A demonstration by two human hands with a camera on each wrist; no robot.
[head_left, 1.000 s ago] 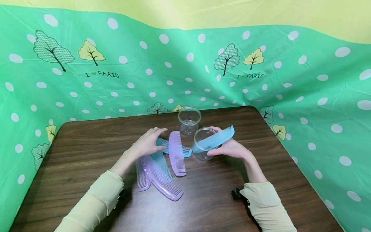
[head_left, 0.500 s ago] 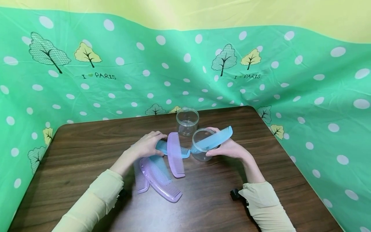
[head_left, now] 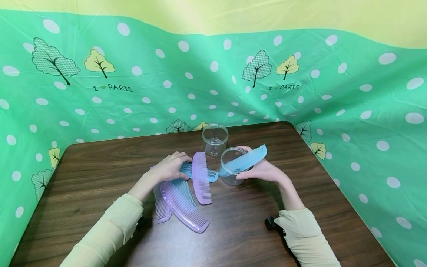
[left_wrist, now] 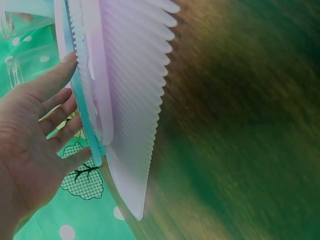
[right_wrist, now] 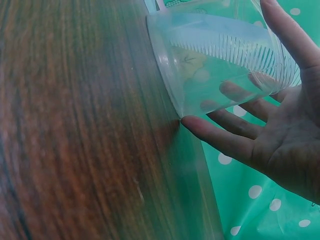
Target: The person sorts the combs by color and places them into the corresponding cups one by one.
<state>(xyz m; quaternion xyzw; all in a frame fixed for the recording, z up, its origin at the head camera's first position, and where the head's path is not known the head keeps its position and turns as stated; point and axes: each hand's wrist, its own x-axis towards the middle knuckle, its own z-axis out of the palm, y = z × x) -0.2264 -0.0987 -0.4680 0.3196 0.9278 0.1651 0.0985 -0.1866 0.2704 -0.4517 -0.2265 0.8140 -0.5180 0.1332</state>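
Note:
My left hand [head_left: 171,167] holds the left end of a blue comb [head_left: 213,175], thumb at its near edge and fingers at the far one. A purple comb [head_left: 201,178] lies across that blue comb. In the left wrist view, the thumb and fingertips of the hand [left_wrist: 35,130] meet a thin blue edge. My right hand [head_left: 263,171] grips a clear plastic jar [head_left: 231,181], thumb in front, fingers behind. Inside the jar leans a light-blue comb [head_left: 248,160], its upper end sticking out past the rim. The right wrist view shows its teeth through the jar wall [right_wrist: 200,80].
Nearer the front, another purple comb [head_left: 181,211] overlaps a blue comb [head_left: 185,191], beside one more purple comb [head_left: 162,209]. Behind the held jar stands a second clear jar [head_left: 215,142]. A green dotted cloth [head_left: 150,115] hangs along the wooden table's [head_left: 253,237] back edge.
The left hand has lowered slightly and its fingers have closed in around the blue comb's end. The right hand, its jar and the comb inside keep their place; the view has shifted a little.

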